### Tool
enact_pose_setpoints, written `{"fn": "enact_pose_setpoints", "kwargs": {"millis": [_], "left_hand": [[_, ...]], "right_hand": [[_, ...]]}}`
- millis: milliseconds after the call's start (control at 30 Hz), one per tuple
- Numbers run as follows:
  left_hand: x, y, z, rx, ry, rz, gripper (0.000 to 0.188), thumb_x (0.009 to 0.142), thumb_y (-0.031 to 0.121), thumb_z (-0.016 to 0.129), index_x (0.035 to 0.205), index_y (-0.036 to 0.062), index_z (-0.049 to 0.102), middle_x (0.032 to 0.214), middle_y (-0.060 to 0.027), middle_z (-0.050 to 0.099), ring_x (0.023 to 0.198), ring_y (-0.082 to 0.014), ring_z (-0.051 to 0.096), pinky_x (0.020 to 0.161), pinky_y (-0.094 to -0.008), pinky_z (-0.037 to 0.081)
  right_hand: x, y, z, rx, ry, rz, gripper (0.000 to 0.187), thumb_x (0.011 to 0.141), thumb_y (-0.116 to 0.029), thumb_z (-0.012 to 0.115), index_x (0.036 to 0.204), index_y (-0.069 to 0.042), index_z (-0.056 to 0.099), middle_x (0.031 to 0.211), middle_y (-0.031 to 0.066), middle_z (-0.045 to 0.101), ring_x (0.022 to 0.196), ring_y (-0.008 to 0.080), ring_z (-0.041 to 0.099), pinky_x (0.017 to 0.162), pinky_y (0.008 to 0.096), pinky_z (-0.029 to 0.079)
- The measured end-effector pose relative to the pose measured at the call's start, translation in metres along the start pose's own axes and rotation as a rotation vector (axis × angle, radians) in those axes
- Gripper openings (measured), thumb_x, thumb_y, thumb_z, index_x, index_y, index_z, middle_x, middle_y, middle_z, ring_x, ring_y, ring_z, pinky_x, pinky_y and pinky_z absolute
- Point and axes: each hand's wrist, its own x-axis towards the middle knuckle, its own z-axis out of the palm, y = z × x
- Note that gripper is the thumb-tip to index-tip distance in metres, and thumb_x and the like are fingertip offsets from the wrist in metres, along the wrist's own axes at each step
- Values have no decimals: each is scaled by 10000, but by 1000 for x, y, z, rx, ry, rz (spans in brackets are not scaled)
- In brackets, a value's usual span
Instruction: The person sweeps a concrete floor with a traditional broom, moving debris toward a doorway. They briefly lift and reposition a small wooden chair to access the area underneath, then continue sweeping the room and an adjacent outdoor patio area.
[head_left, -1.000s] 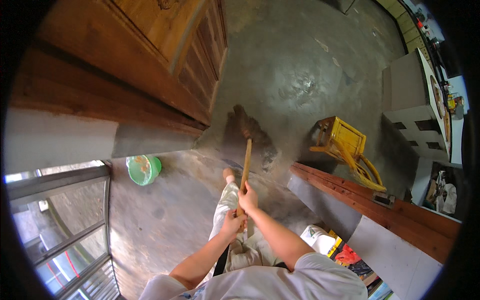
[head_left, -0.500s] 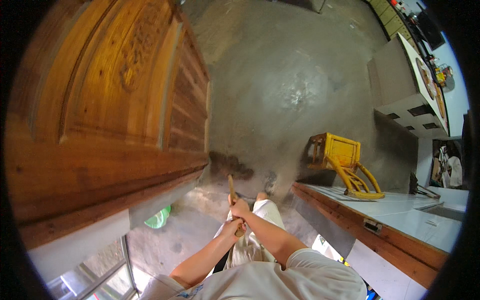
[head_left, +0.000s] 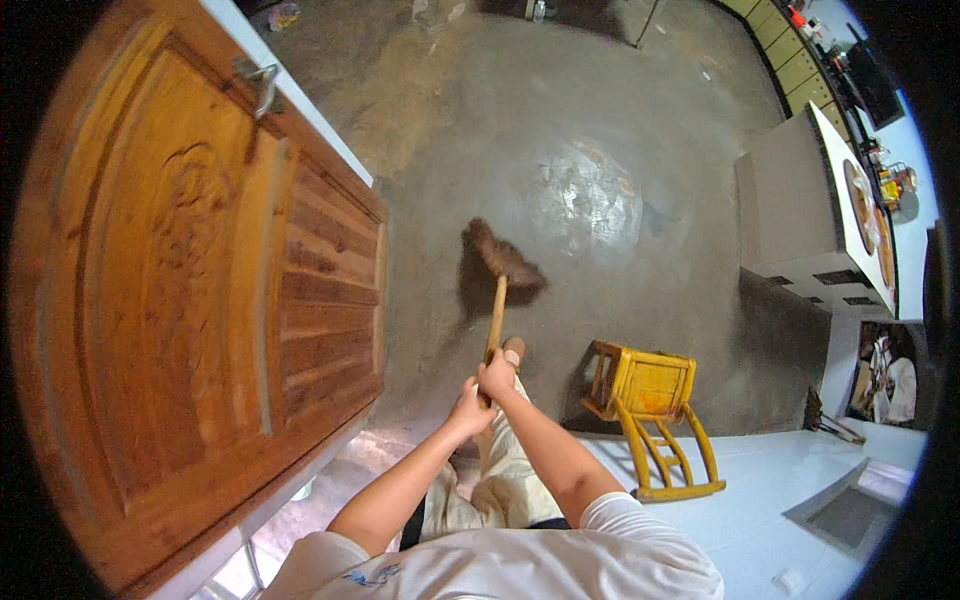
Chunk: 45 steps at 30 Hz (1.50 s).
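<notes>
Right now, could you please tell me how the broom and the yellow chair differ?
The broom has a brown head and slim wooden handle; the yellow chair has a broad seat and openwork back. The left hand and right hand grip the broom; neither touches the yellow chair. Both show partly against grey floor.

Downward fisheye head view

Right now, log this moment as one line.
left hand: grips broom handle; right hand: grips handle, nearer broom head; yellow chair: right; wooden door: left
</notes>
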Motion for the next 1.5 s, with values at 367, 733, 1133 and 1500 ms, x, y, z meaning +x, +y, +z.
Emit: {"fn": "enact_pose_setpoints", "kwargs": {"millis": [367,733,1133,1500], "left_hand": [[188,79,48,468,-274,-482,564,860,173,450,1307,-45,184,1136,-226,526,960,-364,579,809,-424,473],[157,154,-25,586,-369,-285,693,787,97,498,1364,6,126,1101,-268,519,949,-379,565,803,-433,465],[381,178,-15,503,-367,-195,428,882,146,357,1299,93,271,1109,-247,511,978,-358,562,811,-417,473],[369,237,-180,401,-317,-383,729,729,98,566,1342,46,174,1088,-234,543,1008,-372,543,836,-450,438]], "right_hand": [[172,7,-58,227,75,111,355,717,-114,598,1051,8,579,958,201,627,911,293,618,797,351,483],[131,-56,-114,315,184,139,522,752,-239,603,1226,-67,467,976,232,605,930,358,586,818,396,452],[357,-64,-159,328,212,210,445,729,-187,588,1110,38,543,983,221,614,932,331,598,806,362,461],[333,-232,-158,352,105,64,533,726,-240,598,1197,-18,484,1029,207,595,973,348,569,849,380,438]]}}
